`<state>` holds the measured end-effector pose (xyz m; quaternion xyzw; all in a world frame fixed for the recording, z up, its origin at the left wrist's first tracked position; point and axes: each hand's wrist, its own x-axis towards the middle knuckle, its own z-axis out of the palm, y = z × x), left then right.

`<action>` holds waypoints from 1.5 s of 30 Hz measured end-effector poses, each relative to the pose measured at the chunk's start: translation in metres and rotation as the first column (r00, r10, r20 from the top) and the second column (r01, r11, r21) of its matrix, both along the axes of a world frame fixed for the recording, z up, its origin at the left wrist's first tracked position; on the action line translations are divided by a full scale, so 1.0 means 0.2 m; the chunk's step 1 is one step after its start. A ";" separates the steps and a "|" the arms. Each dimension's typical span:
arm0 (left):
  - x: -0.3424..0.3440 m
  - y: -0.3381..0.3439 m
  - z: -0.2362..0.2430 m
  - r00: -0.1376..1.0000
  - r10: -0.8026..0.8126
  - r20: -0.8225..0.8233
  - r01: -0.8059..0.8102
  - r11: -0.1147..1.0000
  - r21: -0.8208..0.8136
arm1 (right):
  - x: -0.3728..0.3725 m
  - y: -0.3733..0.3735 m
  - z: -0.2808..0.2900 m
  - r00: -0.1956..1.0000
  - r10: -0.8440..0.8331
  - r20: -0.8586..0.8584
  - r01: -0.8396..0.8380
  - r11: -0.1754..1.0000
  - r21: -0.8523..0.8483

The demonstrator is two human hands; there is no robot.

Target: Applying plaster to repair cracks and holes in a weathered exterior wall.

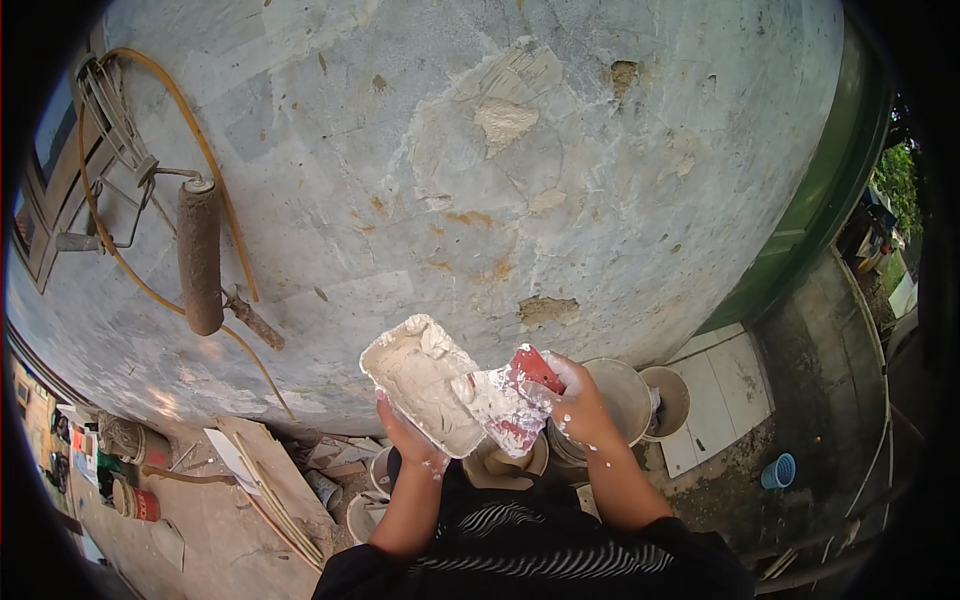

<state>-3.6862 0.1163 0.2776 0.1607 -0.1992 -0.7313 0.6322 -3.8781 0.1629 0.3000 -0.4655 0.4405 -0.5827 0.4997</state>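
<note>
Both your hands are full, held out in front of the lower wall (380, 265). Your left hand (408, 438) has its fingers curled round the near side of a tray (432, 436) of pale paste; your right hand (582, 405) has its fingers closed on the red grip of a paste-coated scraper (505, 395), whose blade meets the tray's right side.

Watch the left grip: the tray sits slanted and seems supported from one side, so a hard push of the blade could tip it or twist it loose. The paste (408, 375) is heaped at the far end and along the edge, so a lump could slide over the rim. Smears on your right hand could make the handle slip, and a thick load on the blade may drop.

Below you, a large bucket (622, 385) and a smaller pail (672, 380) stand near the wall's foot, crowding your right side. Boards (272, 490) lie down on your left, a trip hazard if you step that way. The hanging roller (200, 260) and yellow hose (170, 88) get in the way of the wall's left part. A blue basket (778, 472) stands well apart, right.
</note>
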 end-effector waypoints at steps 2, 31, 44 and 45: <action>0.00 -0.01 0.00 1.000 0.027 -0.016 -0.027 1.000 0.009 | 0.00 0.00 -0.02 1.000 -0.005 0.026 0.005 1.000 0.020; 0.04 -0.07 0.00 0.993 0.114 0.039 -0.116 0.992 0.057 | 0.01 -0.11 -0.09 0.979 -0.066 0.195 0.051 0.996 0.079; 0.06 -0.11 0.00 0.994 0.085 0.065 -0.085 0.996 0.003 | 0.06 -0.15 0.05 0.869 -0.101 -0.485 0.024 0.986 -0.162; 0.07 -0.11 0.00 0.993 0.096 0.068 -0.097 0.995 0.014 | 0.07 -0.15 0.10 0.818 -0.086 -0.568 -0.024 0.983 -0.183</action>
